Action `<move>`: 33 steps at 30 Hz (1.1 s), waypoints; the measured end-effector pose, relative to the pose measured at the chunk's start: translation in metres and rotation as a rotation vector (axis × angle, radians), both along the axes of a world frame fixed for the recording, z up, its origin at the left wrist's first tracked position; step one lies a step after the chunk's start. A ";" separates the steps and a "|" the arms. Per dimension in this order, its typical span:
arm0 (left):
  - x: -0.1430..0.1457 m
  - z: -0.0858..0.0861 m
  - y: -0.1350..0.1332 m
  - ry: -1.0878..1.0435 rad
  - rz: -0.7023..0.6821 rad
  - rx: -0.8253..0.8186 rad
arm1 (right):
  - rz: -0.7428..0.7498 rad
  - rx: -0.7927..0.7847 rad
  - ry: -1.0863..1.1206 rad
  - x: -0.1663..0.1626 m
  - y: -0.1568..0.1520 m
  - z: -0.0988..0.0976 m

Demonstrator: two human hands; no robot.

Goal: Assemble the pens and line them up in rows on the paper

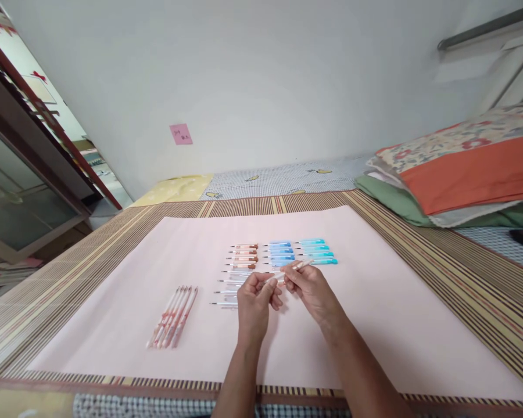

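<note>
My left hand and my right hand meet over the middle of a pale pink sheet. Both pinch one light-coloured pen, which slants up to the right between them. Just beyond the hands lie rows of pens: brown-capped pens, blue pens, teal pens and clear pens partly hidden by my left hand. A bundle of pink-patterned pens lies to the left.
The pink sheet lies on a striped woven mat over a bed. Folded quilts and a pillow are stacked at the right. A white wall with a pink note stands behind; a glass door is at left.
</note>
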State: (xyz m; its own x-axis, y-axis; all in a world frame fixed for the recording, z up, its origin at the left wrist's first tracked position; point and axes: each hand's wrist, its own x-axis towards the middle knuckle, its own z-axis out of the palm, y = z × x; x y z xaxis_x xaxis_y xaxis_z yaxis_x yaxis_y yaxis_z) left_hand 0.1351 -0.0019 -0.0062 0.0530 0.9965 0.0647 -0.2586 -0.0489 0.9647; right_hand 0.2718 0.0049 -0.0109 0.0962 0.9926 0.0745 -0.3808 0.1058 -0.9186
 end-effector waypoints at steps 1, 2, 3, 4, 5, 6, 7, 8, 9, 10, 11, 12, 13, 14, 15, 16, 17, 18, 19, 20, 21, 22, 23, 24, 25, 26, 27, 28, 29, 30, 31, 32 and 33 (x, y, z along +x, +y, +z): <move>0.000 0.000 -0.001 0.004 -0.005 -0.008 | -0.004 0.011 -0.009 -0.001 0.000 0.000; 0.001 -0.002 -0.001 0.016 -0.002 -0.021 | -0.006 0.022 -0.022 -0.002 0.000 0.000; 0.001 -0.003 -0.001 0.032 0.010 -0.038 | -0.008 0.034 -0.040 -0.003 0.000 0.000; 0.001 -0.005 0.000 0.049 0.027 -0.060 | -0.010 0.045 -0.061 -0.005 0.000 0.000; 0.000 -0.007 0.000 0.066 0.041 -0.089 | -0.011 0.054 -0.082 -0.006 0.000 0.000; 0.000 -0.008 0.001 0.080 0.046 -0.124 | -0.014 0.058 -0.096 -0.007 0.000 0.000; -0.002 -0.009 0.002 0.084 0.044 -0.162 | -0.017 0.057 -0.100 -0.007 0.000 0.000; -0.003 -0.008 0.003 0.075 0.030 -0.195 | -0.021 0.050 -0.094 -0.008 0.001 0.000; -0.005 -0.007 0.004 0.048 0.006 -0.219 | -0.021 0.038 -0.078 -0.008 0.001 0.000; -0.007 -0.005 0.004 0.005 -0.024 -0.230 | -0.024 0.024 -0.055 -0.007 0.002 -0.001; -0.008 -0.003 0.004 -0.049 -0.055 -0.225 | -0.029 0.010 -0.034 -0.007 0.003 -0.002; -0.009 -0.001 0.005 -0.103 -0.083 -0.204 | -0.033 -0.003 -0.017 -0.007 0.003 -0.003; -0.010 0.000 0.005 -0.146 -0.106 -0.174 | -0.037 -0.014 -0.005 -0.006 0.004 -0.003; -0.011 0.001 0.005 -0.171 -0.117 -0.142 | -0.039 -0.022 0.004 -0.006 0.004 -0.004; -0.011 0.001 0.005 -0.174 -0.115 -0.116 | -0.037 -0.027 0.008 -0.005 0.004 -0.004; -0.011 0.000 0.006 -0.162 -0.104 -0.099 | -0.031 -0.028 0.009 -0.005 0.004 -0.004; -0.010 -0.002 0.006 -0.138 -0.087 -0.099 | -0.022 -0.025 0.006 -0.005 0.004 -0.004; -0.010 -0.004 0.007 -0.108 -0.072 -0.119 | -0.013 -0.021 0.001 -0.005 0.003 -0.005; -0.010 -0.006 0.008 -0.078 -0.065 -0.154 | -0.009 -0.017 -0.005 -0.005 0.003 -0.005; -0.010 -0.007 0.008 -0.057 -0.065 -0.195 | -0.010 -0.015 -0.012 -0.005 0.003 -0.005; -0.010 -0.007 0.009 -0.050 -0.072 -0.232 | -0.014 -0.015 -0.018 -0.004 0.003 -0.006; -0.010 -0.007 0.009 -0.061 -0.080 -0.252 | -0.021 -0.019 -0.023 -0.004 0.004 -0.007; -0.010 -0.006 0.009 -0.085 -0.090 -0.254 | -0.029 -0.023 -0.025 -0.003 0.005 -0.008; -0.011 -0.005 0.010 -0.114 -0.099 -0.239 | -0.038 -0.027 -0.029 -0.002 0.005 -0.009; -0.011 -0.004 0.010 -0.139 -0.105 -0.212 | -0.044 -0.028 -0.033 -0.002 0.006 -0.010; -0.012 -0.003 0.010 -0.153 -0.107 -0.184 | -0.049 -0.028 -0.040 -0.002 0.007 -0.010; -0.012 -0.002 0.010 -0.153 -0.107 -0.159 | -0.052 -0.025 -0.047 -0.001 0.007 -0.011; -0.012 -0.002 0.010 -0.141 -0.103 -0.146 | -0.052 -0.021 -0.054 -0.002 0.007 -0.011; -0.012 -0.003 0.010 -0.119 -0.101 -0.150 | -0.048 -0.017 -0.059 -0.002 0.007 -0.011; -0.013 -0.003 0.009 -0.091 -0.098 -0.173 | -0.041 -0.013 -0.061 -0.002 0.007 -0.010; -0.013 -0.004 0.009 -0.065 -0.100 -0.211 | -0.034 -0.011 -0.061 -0.003 0.006 -0.010; -0.013 -0.004 0.009 -0.049 -0.104 -0.252 | -0.028 -0.013 -0.061 -0.003 0.006 -0.009; -0.013 -0.004 0.009 -0.049 -0.110 -0.285 | -0.027 -0.016 -0.062 -0.003 0.006 -0.009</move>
State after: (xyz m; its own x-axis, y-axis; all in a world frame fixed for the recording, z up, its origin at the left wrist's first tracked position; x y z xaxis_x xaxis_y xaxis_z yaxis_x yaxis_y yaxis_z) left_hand 0.1216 0.0074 -0.0100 0.1649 0.9634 -0.2113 -0.2935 0.2525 0.9220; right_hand 0.2688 0.0105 -0.0199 0.1189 0.9908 0.0652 -0.3201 0.1004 -0.9421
